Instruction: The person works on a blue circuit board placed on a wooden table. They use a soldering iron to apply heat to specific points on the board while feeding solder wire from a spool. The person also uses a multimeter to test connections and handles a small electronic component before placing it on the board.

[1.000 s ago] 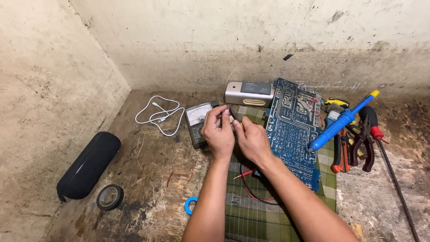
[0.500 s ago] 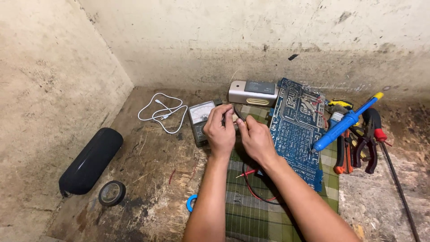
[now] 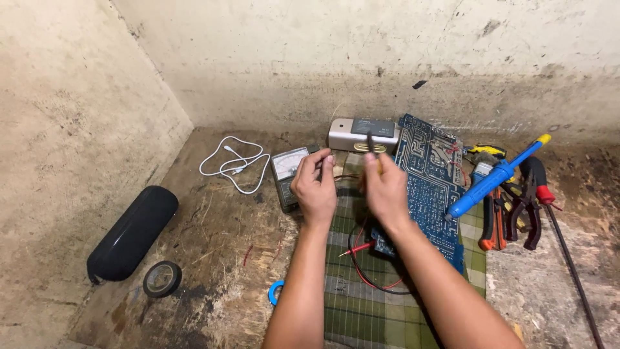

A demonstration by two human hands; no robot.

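Observation:
My left hand (image 3: pixel 314 187) is curled beside an analog multimeter (image 3: pixel 286 173), thumb against fingertips; whatever it pinches is hidden. My right hand (image 3: pixel 386 189), blurred, grips a thin dark tool (image 3: pixel 369 141) that points up toward the back wall. The hands are a short way apart above a green plaid cloth (image 3: pixel 361 310). A blue circuit board (image 3: pixel 429 187) lies just right of my right hand. Red and black test leads (image 3: pixel 361 249) loop on the cloth under my right forearm.
A beige box (image 3: pixel 361 134) stands at the back wall. A blue soldering tool (image 3: pixel 497 178) and pliers (image 3: pixel 510 216) lie at the right. A white cable (image 3: pixel 236 161), black cylinder speaker (image 3: pixel 132 232), black tape roll (image 3: pixel 161 278) and blue ring (image 3: pixel 276 292) lie left. Walls close the left and back.
My hands were pressed together over the multimeter's right edge; now they have drawn apart. The right hand has moved right and raised the thin dark tool.

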